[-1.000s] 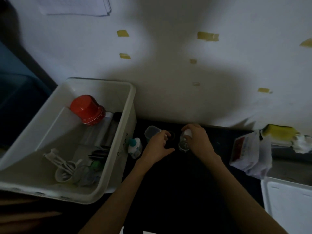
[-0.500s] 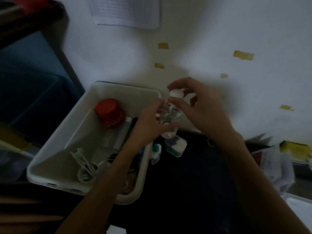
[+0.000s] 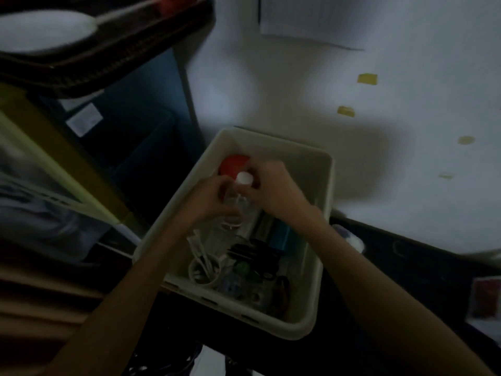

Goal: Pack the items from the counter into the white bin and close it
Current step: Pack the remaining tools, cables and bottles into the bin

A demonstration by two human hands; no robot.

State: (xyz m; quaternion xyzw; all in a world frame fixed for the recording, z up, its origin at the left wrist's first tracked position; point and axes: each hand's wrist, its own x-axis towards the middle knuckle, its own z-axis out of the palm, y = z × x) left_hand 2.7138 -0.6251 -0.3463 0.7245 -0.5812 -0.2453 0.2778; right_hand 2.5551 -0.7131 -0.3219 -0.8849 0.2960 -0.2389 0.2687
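Observation:
The open white bin (image 3: 324, 213) stands on the dark counter (image 3: 423, 270). Over its middle I hold a small clear bottle (image 3: 238, 210) with a white cap (image 3: 244, 177). My left hand (image 3: 210, 196) wraps the bottle's body. My right hand (image 3: 273, 188) pinches the bottle just under the cap. Inside the bin lie a red cap (image 3: 233, 163), a teal box (image 3: 282, 236), white plastic pieces (image 3: 203, 263), dark cables (image 3: 257, 253) and a green-topped item (image 3: 242, 267).
A small clear container (image 3: 349, 238) sits on the counter just right of the bin. A red packet (image 3: 488, 297) shows at the far right edge. A white wall with yellow tape bits rises behind. To the left stand dark bins and a shelf.
Both hands have carried the clear bottle from the counter leftward to above the bin's interior. The view has swung left, so the bin now sits centre.

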